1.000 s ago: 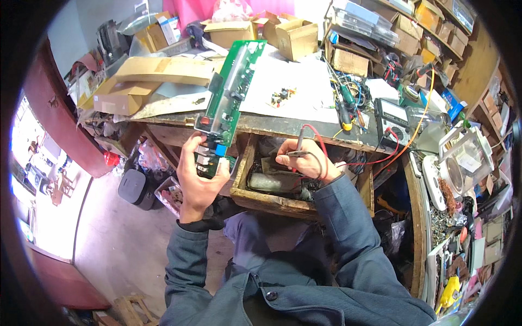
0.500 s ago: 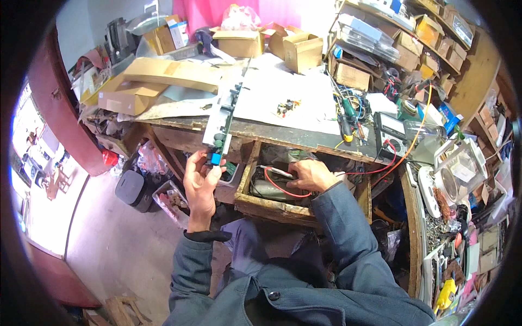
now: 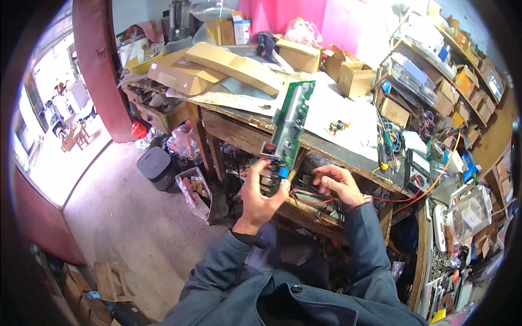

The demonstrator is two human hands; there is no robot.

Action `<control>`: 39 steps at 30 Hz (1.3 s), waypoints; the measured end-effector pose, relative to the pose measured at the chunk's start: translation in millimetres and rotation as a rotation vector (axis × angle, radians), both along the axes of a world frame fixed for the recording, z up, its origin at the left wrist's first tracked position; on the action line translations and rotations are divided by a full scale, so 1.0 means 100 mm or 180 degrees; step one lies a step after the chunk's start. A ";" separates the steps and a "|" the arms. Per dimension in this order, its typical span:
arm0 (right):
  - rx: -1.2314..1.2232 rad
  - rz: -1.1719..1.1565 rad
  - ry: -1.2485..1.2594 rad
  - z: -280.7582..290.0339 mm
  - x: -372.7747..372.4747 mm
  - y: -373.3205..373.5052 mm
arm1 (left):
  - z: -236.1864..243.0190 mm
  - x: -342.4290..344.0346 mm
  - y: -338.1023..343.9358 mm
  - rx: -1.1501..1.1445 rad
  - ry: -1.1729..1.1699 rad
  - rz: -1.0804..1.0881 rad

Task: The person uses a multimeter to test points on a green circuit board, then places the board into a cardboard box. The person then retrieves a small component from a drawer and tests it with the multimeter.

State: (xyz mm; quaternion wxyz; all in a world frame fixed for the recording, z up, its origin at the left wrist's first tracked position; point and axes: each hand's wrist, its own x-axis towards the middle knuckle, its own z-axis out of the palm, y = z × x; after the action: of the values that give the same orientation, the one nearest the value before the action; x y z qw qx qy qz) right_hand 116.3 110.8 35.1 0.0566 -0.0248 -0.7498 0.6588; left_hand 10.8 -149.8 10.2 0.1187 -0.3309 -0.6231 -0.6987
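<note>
My left hand (image 3: 256, 200) grips the lower end of a long green circuit board (image 3: 294, 122), fingers and thumb on either side near a blue component. The board stands tilted up over the bench's front edge, its parts-covered face turned toward me. To its right, my right hand (image 3: 341, 186) hovers above the open drawer (image 3: 304, 214) with loosely curled fingers, and nothing shows in them. Below those fingers a red test lead (image 3: 312, 202) loops in the drawer. Its probe tip cannot be made out.
On the bench lie white paper (image 3: 353, 117), a small pile of components (image 3: 338, 127), screwdrivers (image 3: 385, 152) and flattened cardboard (image 3: 234, 68). A multimeter (image 3: 417, 168) sits at the right. A dark bin (image 3: 157, 167) and a box of scraps (image 3: 196, 193) stand on the floor.
The view has swung left. My left hand has turned the board so its green face shows. My right hand has let go of the test probe and lifted from the drawer.
</note>
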 end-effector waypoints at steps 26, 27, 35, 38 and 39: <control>-0.1995 0.0203 0.0479 -0.32 -0.69 -0.54 | 0.53 -3.06 1.01 0.1152 -0.2931 -0.0530; -0.2108 0.0175 0.0424 -0.30 -0.70 -0.54 | 0.50 -3.18 1.12 0.1169 -0.3005 -0.0424; -0.2422 -0.0057 0.0416 -0.27 -0.76 -0.51 | 0.38 -3.66 1.53 0.1266 -0.2937 -0.0550; -0.2490 -0.0144 0.0440 -0.27 -0.78 -0.50 | 0.35 -3.74 1.63 0.1423 -0.2820 -0.0616; -0.2510 -0.0138 0.0453 -0.27 -0.79 -0.50 | 0.31 -3.78 1.64 0.1414 -0.2755 -0.0608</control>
State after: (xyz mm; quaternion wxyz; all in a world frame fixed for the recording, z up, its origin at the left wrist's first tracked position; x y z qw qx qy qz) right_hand 37.7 60.5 8.5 0.1084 -0.0147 -0.4329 0.8948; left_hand -366.9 13.9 41.7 -0.1478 -0.0328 -0.4182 -0.8957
